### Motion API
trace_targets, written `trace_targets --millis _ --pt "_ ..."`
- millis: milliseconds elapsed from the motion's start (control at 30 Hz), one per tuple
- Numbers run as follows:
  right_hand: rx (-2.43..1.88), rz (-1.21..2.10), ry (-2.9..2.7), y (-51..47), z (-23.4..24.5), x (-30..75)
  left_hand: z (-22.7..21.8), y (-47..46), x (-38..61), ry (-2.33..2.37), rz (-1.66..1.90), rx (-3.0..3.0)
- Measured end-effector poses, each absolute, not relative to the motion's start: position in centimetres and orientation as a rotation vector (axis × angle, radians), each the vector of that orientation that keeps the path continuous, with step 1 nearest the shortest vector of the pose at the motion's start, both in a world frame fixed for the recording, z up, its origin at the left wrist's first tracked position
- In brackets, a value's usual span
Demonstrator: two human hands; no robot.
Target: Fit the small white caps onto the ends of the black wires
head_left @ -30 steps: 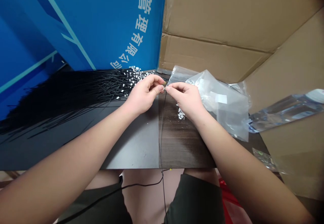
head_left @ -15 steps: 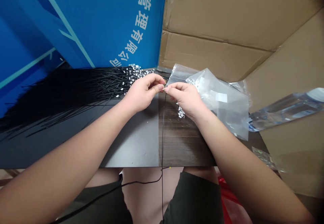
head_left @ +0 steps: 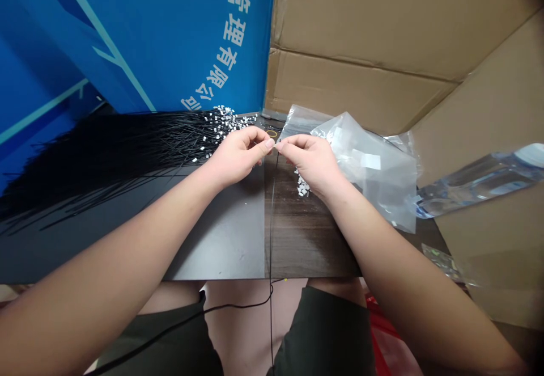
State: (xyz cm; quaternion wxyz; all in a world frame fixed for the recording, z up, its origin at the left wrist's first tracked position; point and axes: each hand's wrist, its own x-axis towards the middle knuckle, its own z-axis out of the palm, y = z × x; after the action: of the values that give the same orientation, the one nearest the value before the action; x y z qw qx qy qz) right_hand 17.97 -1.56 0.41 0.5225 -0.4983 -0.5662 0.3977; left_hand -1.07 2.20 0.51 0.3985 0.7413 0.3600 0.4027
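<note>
My left hand (head_left: 238, 152) and my right hand (head_left: 312, 160) meet fingertip to fingertip over the dark table (head_left: 221, 240). Both are pinched shut at the top end of a thin black wire (head_left: 271, 223) that runs straight down toward me and off the table edge. The right fingertips seem to hold a tiny white piece against the wire end, too small to be sure. A big fan of black wires with white tips (head_left: 106, 149) lies to the left. Small loose white pieces (head_left: 302, 188) lie under my right wrist.
Clear plastic bags (head_left: 374, 172) are heaped to the right of my hands, with another clear bag (head_left: 476, 183) further right. A blue printed board (head_left: 140, 36) and cardboard panels (head_left: 382, 30) wall in the table. A black cable (head_left: 221, 311) crosses my lap.
Both hands have stayed pinched together at the wire end; the view has shifted slightly, and the fingers moved only a little.
</note>
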Motion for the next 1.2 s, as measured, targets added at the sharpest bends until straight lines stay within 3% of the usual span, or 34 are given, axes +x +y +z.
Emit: trace_targets --millis 300,567,1200 --pt "-1.244 0.965 -1.326 -1.61 0.43 17.92 0.77 1.82 -0.68 0.961 1.042 1.719" --pt "-1.157 1.257 -1.381 -2.00 0.53 17.94 1.22 1.90 -0.61 0.880 0.970 1.296" --pt "-1.145 1.297 -1.363 -1.84 0.23 18.06 0.46 2.29 -0.99 0.803 0.874 1.337"
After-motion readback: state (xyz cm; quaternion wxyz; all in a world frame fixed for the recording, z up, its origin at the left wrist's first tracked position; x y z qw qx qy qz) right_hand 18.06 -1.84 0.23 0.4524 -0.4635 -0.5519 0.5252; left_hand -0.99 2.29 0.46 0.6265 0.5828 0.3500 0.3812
